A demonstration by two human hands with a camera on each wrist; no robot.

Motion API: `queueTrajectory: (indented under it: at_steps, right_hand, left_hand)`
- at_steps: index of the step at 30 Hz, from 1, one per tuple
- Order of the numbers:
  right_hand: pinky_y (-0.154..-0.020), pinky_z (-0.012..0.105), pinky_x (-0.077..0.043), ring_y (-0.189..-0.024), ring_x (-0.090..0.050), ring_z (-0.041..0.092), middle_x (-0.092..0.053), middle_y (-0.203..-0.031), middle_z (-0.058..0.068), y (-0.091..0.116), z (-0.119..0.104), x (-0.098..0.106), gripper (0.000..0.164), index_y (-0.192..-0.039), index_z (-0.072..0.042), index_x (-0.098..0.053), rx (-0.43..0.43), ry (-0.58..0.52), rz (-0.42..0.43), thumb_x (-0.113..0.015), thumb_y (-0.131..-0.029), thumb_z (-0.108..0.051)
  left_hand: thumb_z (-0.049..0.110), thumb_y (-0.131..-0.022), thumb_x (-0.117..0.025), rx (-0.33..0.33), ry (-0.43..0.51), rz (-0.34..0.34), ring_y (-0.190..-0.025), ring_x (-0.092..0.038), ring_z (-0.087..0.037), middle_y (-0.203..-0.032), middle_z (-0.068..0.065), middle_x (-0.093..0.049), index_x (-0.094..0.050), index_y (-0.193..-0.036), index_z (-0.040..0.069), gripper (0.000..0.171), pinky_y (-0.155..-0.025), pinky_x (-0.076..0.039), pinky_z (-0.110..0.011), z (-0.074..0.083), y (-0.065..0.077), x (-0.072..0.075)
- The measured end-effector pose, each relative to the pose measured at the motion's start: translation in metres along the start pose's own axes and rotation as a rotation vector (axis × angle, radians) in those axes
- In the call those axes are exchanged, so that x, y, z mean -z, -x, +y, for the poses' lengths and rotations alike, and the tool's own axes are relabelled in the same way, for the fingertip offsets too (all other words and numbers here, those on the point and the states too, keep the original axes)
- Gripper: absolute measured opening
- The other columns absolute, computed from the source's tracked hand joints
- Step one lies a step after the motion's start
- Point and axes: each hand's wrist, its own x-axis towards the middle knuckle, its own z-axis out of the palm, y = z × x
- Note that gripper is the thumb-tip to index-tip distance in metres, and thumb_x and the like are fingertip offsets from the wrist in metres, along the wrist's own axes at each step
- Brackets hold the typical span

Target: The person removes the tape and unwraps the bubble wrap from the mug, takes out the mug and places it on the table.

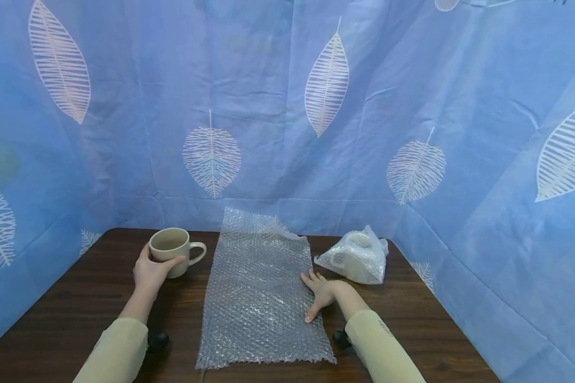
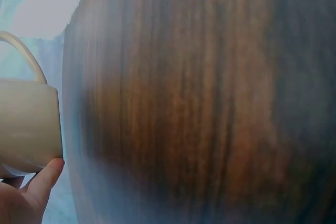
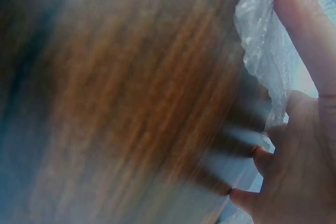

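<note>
My left hand (image 1: 154, 271) grips a cream mug (image 1: 178, 266) by its body, thumb across the near side. Its handle points right. In the left wrist view, the base of the mug (image 2: 29, 129) shows against the curtain, so it appears raised off the tabletop. A sheet of bubble wrap (image 1: 259, 287) lies flat and lengthwise in the middle of the table. My right hand (image 1: 322, 292) rests on its right edge with fingers and thumb spread. Seen from the right wrist, the fingers of that hand (image 3: 294, 150) lie along the wrap's crinkled border (image 3: 262, 40).
At the back right of the dark wooden table (image 1: 412, 319) sits a bubble-wrapped bundle (image 1: 356, 260), with a round rim showing through, perhaps a mug. Blue curtains (image 1: 268, 159) with white leaf prints hang behind and along both sides.
</note>
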Motion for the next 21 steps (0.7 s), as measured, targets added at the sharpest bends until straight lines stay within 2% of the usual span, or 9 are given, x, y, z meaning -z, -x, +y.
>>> queueTrajectory:
  at_steps: [10, 21]
  right_hand:
    - [-0.11, 0.058, -0.016, -0.144, 0.0, 0.034, 0.0, -0.159, 0.015, 0.001, 0.002, 0.0, 0.116, -0.156, -0.015, -0.007, 0.013, -0.013, -0.018, -0.08, -0.073, -0.049]
    - [-0.109, 0.06, -0.016, -0.144, -0.001, 0.036, 0.0, -0.159, 0.016, -0.001, 0.006, -0.002, 0.12, -0.156, -0.015, -0.008, 0.034, -0.045, 0.01, -0.082, -0.069, -0.052]
  left_hand:
    - [0.029, -0.074, -0.085, 0.03, -0.021, 0.019, -0.135, -0.029, -0.042, -0.15, -0.022, -0.03, -0.017, -0.154, 0.009, 0.107, -0.105, -0.028, -0.058, -0.007, 0.0, 0.001]
    - [0.026, -0.074, -0.084, 0.04, -0.048, 0.041, -0.134, -0.029, -0.042, -0.149, -0.023, -0.03, -0.016, -0.154, 0.007, 0.107, -0.105, -0.027, -0.058, -0.013, -0.003, -0.001]
